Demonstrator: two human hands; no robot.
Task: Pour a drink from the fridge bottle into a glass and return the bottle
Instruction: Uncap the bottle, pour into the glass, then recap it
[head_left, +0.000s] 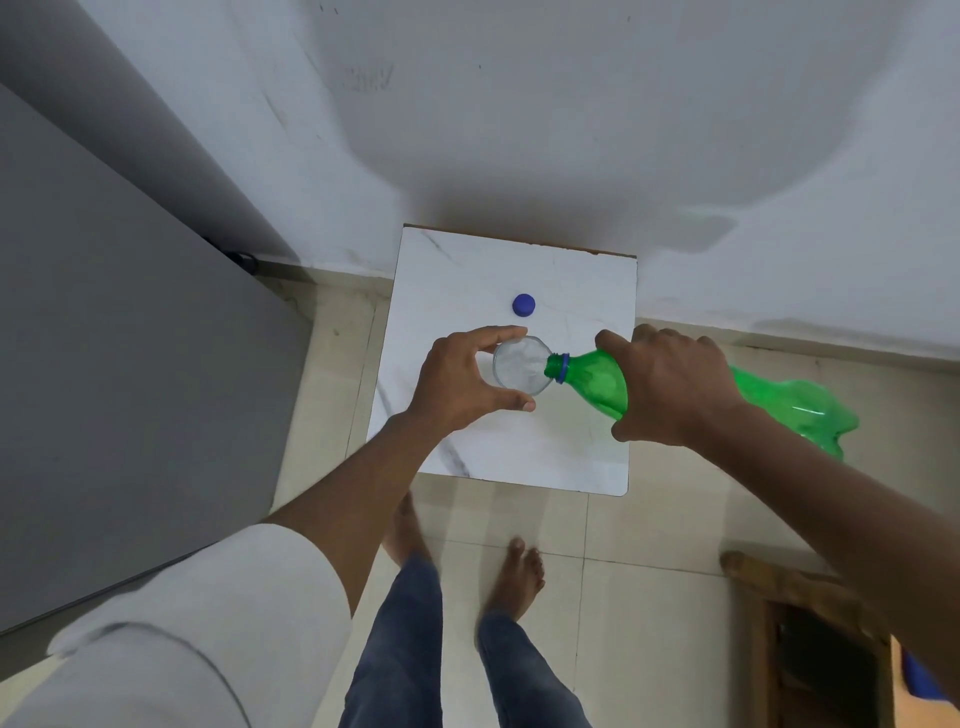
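A clear glass (517, 370) stands on a small white marble-patterned table (571, 457). My left hand (462, 382) wraps around the glass from the left, thumb and fingers on its sides. My right hand (670, 387) grips a green plastic bottle (597, 379) around its middle. The bottle is tipped nearly flat, its open blue-ringed mouth over the glass rim and its base out to the right. The bottle's blue cap (523, 304) lies on the table behind the glass.
A grey fridge (119, 374) stands close on the left. A white wall (571, 130) rises behind the table. My bare feet stand on the beige tiled floor (649, 535) in front of it. A wooden piece of furniture (795, 613) sits at the lower right.
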